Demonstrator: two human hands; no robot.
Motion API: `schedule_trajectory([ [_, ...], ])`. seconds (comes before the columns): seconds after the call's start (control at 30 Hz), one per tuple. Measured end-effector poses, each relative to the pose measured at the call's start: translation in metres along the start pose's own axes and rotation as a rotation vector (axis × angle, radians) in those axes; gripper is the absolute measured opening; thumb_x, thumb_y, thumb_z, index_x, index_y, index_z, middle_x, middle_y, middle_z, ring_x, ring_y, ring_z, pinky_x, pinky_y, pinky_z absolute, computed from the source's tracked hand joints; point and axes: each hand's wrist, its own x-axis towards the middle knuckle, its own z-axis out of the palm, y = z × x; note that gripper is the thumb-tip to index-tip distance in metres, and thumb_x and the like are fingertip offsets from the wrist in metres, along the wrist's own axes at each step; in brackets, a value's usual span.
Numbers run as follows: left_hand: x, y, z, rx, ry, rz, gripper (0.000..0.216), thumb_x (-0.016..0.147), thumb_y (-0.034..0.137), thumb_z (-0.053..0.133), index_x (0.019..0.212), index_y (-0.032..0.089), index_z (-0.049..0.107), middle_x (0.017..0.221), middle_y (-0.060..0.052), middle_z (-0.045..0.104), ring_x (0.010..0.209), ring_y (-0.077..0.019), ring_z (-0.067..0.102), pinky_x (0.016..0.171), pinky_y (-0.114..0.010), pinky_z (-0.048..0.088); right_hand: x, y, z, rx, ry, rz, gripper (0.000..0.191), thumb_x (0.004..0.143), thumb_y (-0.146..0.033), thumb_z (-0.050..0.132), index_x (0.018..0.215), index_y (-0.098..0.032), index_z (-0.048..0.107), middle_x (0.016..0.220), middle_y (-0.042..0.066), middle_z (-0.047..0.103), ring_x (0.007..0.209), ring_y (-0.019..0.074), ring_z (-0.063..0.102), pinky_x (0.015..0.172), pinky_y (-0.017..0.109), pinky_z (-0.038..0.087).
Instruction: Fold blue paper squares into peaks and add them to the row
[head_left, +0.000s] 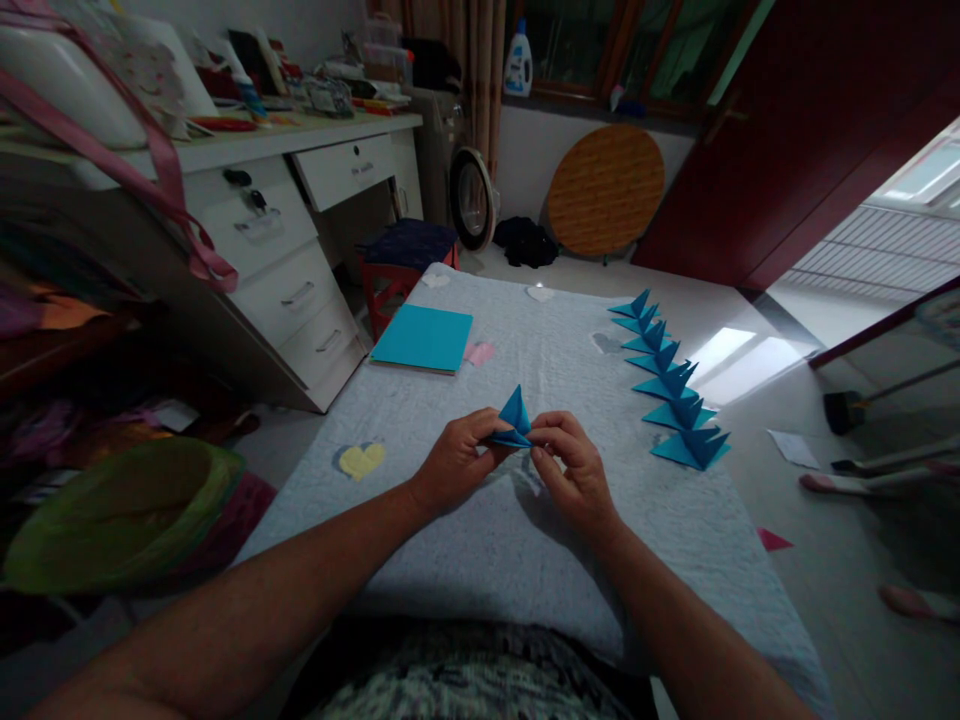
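A partly folded blue origami piece (514, 415) is held up above the cloth-covered table (450, 560), one point standing upward. My left hand (465, 455) pinches its left side between thumb and fingers. On the other side, my right hand (568, 465) grips the lower right edge with thumb and fingertips. Along the table's right side runs a row of several folded blue origami pieces (690, 445) with pointed tips. Toward the back left lies a stack of square blue paper (424, 338). The fingers hide parts of the folds in the held piece.
A white desk with drawers (277, 240) stands at the left, and a red stool (375, 290) is beyond the table. At lower left is a bin with a green liner (127, 520). A round wooden board (606, 190) leans against the back wall near a washing machine (442, 140).
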Motion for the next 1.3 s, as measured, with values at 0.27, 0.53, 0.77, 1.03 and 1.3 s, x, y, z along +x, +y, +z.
schedule_trajectory([
  [0.27,-0.001,0.0,0.001,-0.103,-0.202,-0.017,0.008,0.09,0.02,0.062,0.088,0.019,0.069,0.087,-0.003,0.067,0.08,-0.0143,0.061,0.076,-0.027,0.046,0.004,0.008,-0.005,0.269,0.019,0.28,0.015,0.089,-0.035,0.06,0.097,-0.022,0.063,0.079,-0.001,0.057,0.063,0.0121,0.051,0.059,0.026,0.045],
  [0.53,-0.001,0.003,0.002,-0.117,-0.284,-0.051,0.008,0.088,0.02,0.063,0.085,0.018,0.069,0.08,-0.002,0.063,0.075,-0.0138,0.058,0.072,-0.027,0.046,0.009,0.009,-0.003,0.309,-0.02,0.377,0.03,0.082,-0.045,0.068,0.071,-0.021,0.055,0.059,-0.005,0.048,0.053,0.0099,0.044,0.051,0.023,0.038],
  [0.77,0.0,0.004,0.002,-0.14,-0.303,-0.024,0.008,0.089,0.021,0.064,0.087,0.018,0.071,0.088,-0.004,0.067,0.081,-0.0156,0.062,0.077,-0.029,0.048,0.006,0.008,-0.001,0.32,0.002,0.368,0.024,0.084,-0.04,0.066,0.075,-0.021,0.056,0.062,-0.004,0.049,0.055,0.01,0.045,0.051,0.023,0.038],
  [1.03,-0.004,0.002,0.003,0.067,-0.313,0.043,0.016,0.085,0.011,0.059,0.091,0.019,0.071,0.084,-0.002,0.063,0.079,-0.0144,0.06,0.072,-0.025,0.046,0.005,0.012,-0.001,0.148,0.037,0.349,0.016,0.078,-0.034,0.068,0.08,-0.021,0.058,0.069,-0.003,0.053,0.062,0.0126,0.049,0.057,0.026,0.042],
  [1.3,-0.007,0.003,0.004,0.273,-0.351,0.14,0.013,0.082,0.011,0.057,0.088,0.018,0.067,0.084,-0.002,0.06,0.077,-0.0149,0.058,0.069,-0.025,0.046,0.007,0.002,-0.004,0.043,0.05,0.324,0.009,0.078,-0.026,0.056,0.073,-0.019,0.06,0.061,-0.003,0.052,0.054,0.0111,0.047,0.052,0.025,0.038],
])
